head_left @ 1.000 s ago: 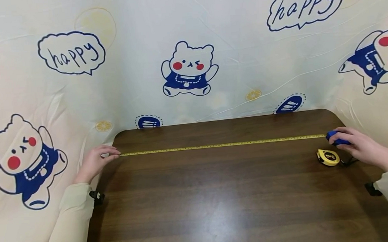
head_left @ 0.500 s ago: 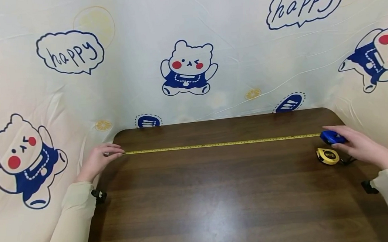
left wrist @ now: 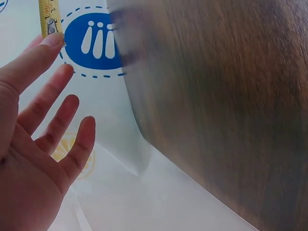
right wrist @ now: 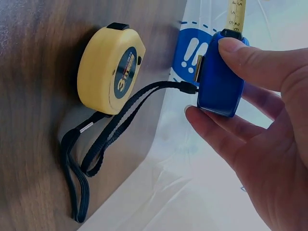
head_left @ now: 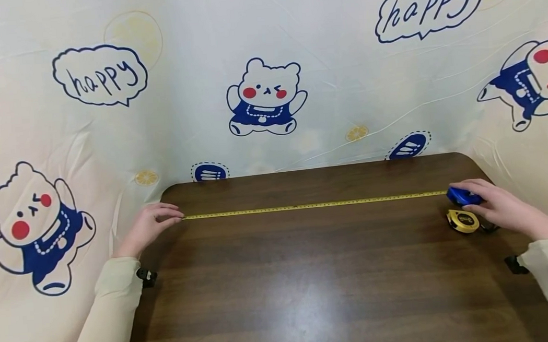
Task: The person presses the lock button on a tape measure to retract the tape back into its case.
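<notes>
Between the two hands a yellow tape blade (head_left: 314, 205) runs nearly straight across the far part of the table. My left hand (head_left: 149, 227) pinches the blade's metal-hooked end between thumb and index finger; in the left wrist view the other fingers (left wrist: 57, 120) spread apart. On the right, my right hand (head_left: 504, 204) grips the blue tape measure (right wrist: 221, 77) that the blade comes out of, with a black wrist strap (right wrist: 110, 130) hanging from it. Just beside it on the table lies a yellow tape measure (head_left: 463, 221), touched by neither hand.
The brown wooden table (head_left: 300, 284) has rounded far corners. A pale printed cloth (head_left: 334, 73) with cartoon bears hangs behind and along both sides. The yellow tape measure has its own black cord (right wrist: 74, 178) on the table.
Both hands have moved inward, the left to the right and the right to the left. The stretch of blade between them is shorter. The yellow tape measure has stayed in place.
</notes>
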A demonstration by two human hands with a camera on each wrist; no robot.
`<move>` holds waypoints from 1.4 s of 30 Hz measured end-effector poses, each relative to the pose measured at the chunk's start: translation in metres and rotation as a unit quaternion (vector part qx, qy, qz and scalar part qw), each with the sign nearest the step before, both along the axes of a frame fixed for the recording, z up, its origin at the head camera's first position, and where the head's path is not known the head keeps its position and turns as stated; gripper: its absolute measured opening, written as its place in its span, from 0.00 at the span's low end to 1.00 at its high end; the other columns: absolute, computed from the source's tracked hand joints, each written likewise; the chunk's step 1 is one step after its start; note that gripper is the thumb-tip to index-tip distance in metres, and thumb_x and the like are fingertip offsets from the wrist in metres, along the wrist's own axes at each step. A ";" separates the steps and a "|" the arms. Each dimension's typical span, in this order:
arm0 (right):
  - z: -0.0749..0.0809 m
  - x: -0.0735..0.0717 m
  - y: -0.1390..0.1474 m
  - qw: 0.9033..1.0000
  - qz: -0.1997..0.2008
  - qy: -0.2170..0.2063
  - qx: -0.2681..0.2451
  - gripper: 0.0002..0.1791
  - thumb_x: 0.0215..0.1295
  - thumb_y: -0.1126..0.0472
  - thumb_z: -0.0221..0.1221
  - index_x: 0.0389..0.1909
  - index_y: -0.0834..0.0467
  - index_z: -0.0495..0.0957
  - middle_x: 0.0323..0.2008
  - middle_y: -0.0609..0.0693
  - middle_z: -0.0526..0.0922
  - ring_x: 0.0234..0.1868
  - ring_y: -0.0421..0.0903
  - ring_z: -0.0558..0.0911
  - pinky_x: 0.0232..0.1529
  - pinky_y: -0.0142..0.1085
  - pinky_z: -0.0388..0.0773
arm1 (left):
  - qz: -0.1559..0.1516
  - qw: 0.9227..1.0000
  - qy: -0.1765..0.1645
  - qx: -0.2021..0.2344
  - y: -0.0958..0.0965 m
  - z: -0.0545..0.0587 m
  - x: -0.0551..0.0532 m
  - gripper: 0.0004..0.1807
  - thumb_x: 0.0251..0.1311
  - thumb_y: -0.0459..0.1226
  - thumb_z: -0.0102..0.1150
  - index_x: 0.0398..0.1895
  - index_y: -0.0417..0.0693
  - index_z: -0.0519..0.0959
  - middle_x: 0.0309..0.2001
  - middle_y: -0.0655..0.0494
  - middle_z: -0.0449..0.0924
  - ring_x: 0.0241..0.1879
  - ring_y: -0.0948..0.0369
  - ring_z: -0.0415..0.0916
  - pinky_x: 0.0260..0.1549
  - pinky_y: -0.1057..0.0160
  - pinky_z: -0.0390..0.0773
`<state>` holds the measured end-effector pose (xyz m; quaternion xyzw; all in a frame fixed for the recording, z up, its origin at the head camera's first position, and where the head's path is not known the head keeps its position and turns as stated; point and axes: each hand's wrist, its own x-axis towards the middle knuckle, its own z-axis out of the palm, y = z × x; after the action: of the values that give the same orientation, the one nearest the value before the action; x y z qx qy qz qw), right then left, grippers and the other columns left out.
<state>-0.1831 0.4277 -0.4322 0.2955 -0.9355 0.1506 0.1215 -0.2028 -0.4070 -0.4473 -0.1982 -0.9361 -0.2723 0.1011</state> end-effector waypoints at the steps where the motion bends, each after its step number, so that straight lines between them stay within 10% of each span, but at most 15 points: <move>1: 0.000 0.000 -0.001 1.000 -0.001 0.000 0.001 0.39 0.45 0.78 0.76 0.62 0.64 0.76 0.53 0.61 0.79 0.51 0.40 0.74 0.49 0.09 0.57 | -0.003 1.000 0.005 -0.001 0.001 0.000 0.000 0.06 0.62 0.27 0.71 0.40 0.44 0.91 0.47 0.38 0.87 0.50 0.42 0.80 0.47 0.77 0.69; 14: 0.004 0.000 -0.014 1.000 0.004 -0.012 0.003 0.37 0.47 0.75 0.77 0.61 0.63 0.77 0.53 0.60 0.80 0.52 0.38 0.75 0.48 0.11 0.62 | 0.000 0.999 -0.034 -0.007 0.017 -0.004 -0.004 0.06 0.64 0.29 0.70 0.42 0.44 0.91 0.49 0.38 0.86 0.53 0.41 0.79 0.54 0.49 0.74; 20: 0.007 -0.002 -0.022 1.000 0.004 -0.022 0.011 0.36 0.49 0.74 0.76 0.61 0.63 0.76 0.53 0.61 0.80 0.49 0.58 0.80 0.47 0.15 0.67 | -0.006 1.000 -0.031 0.003 0.024 -0.007 -0.006 0.06 0.63 0.29 0.71 0.40 0.45 0.91 0.49 0.39 0.86 0.53 0.42 0.78 0.56 0.45 0.70; 29: 0.004 -0.003 -0.032 1.000 0.017 -0.026 0.003 0.36 0.49 0.72 0.77 0.61 0.62 0.76 0.53 0.60 0.80 0.49 0.58 0.82 0.50 0.13 0.63 | 0.014 0.998 -0.068 -0.003 0.036 -0.004 -0.004 0.07 0.64 0.32 0.71 0.43 0.46 0.91 0.53 0.40 0.85 0.56 0.42 0.73 0.57 0.40 0.67; 35: 0.006 -0.004 -0.039 0.999 0.011 -0.034 0.009 0.35 0.51 0.70 0.77 0.62 0.63 0.76 0.53 0.61 0.81 0.49 0.58 0.83 0.47 0.27 0.77 | 0.011 0.998 -0.067 -0.007 0.042 -0.005 -0.007 0.07 0.64 0.32 0.71 0.43 0.47 0.91 0.53 0.42 0.85 0.57 0.43 0.73 0.58 0.42 0.67; 42: 0.007 -0.005 -0.047 0.999 0.022 -0.031 -0.006 0.34 0.51 0.70 0.77 0.61 0.62 0.77 0.53 0.60 0.81 0.50 0.56 0.82 0.51 0.13 0.63 | 0.005 0.998 -0.068 -0.005 0.051 -0.003 -0.009 0.07 0.64 0.33 0.72 0.43 0.49 0.91 0.53 0.43 0.85 0.57 0.45 0.73 0.57 0.42 0.68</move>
<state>-0.1879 0.3809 -0.4250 0.3108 -0.9310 0.1684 0.0908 -0.2116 -0.3561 -0.4498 -0.1746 -0.9432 -0.2801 0.0376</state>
